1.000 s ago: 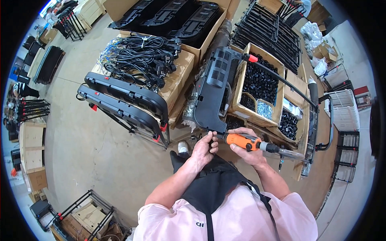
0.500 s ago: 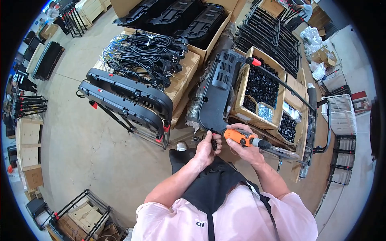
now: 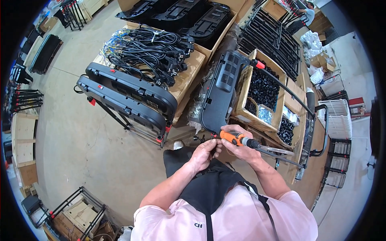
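At the near, 6 o'clock end of the black cover (image 3: 216,105): looks like fastening work at its edge. Right hand (image 3: 240,145) has its fingers clamped round the orange driver (image 3: 230,137), nose toward 9–10 o'clock, near the cover's edge; can't tell if the bit touches. Left hand (image 3: 204,155) sits at the driver's 8 o'clock, fingers curled together; can't tell if they pinch a screw. Cover is at 12 from the hands, parts box (image 3: 250,117) at 1–2. My read: next move calls for bit square to the edge, left fingertips clear of the nose.
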Motion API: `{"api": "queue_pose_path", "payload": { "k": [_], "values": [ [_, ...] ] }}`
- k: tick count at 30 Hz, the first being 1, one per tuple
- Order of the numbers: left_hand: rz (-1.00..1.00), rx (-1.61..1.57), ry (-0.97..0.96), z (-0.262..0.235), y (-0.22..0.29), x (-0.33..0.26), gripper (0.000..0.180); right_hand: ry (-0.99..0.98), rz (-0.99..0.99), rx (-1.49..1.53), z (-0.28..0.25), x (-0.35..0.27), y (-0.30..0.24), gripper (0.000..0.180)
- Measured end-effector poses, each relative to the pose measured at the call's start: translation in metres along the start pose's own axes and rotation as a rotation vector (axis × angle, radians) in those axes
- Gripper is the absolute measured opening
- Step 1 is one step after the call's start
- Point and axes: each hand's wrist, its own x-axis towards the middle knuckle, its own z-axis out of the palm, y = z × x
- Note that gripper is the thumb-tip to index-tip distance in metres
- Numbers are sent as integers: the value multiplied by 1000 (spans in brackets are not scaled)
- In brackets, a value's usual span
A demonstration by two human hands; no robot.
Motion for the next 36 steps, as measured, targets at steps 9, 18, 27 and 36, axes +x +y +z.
{"api": "queue_pose_path", "payload": {
  "k": [9, 18, 27, 36],
  "values": [
    [27, 163, 24, -6, 2, -3, 27, -12, 19, 22, 0, 4, 2, 37],
    [69, 171, 98, -8, 3, 4, 31, -23, 63, -2, -4, 7, -2, 39],
    [35, 96, 89, -5, 6, 10, 31, -35, 96, 10, -2, 7, -1, 41],
    [32, -101, 184, 1, 18, 26, 27, 73, 38, 101, -13, 0, -14, 46]
  ]
}}
